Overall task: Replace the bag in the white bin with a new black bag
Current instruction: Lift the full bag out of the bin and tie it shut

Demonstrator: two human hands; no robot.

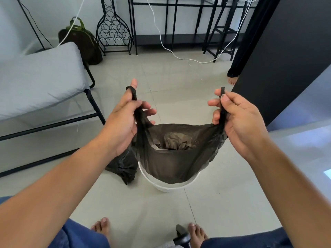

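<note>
I hold a thin black bag (172, 163) stretched open above the white bin (162, 185), which stands on the tiled floor between my arms. My left hand (123, 120) grips the bag's left handle, which loops over my index finger. My right hand (238, 119) pinches the right handle between thumb and fingers. The bag's lower part hangs into the bin's mouth and hides most of the bin. A filled, tied black bag (123, 167) lies on the floor, touching the bin's left side.
A grey cushioned chair (41, 77) on a black frame stands at left. A wire wine rack (113, 27), a dark backpack (84, 43), black shelving (179, 24) and white cables (179, 56) line the back. Another person's foot (232, 80) shows beside a dark wall at right.
</note>
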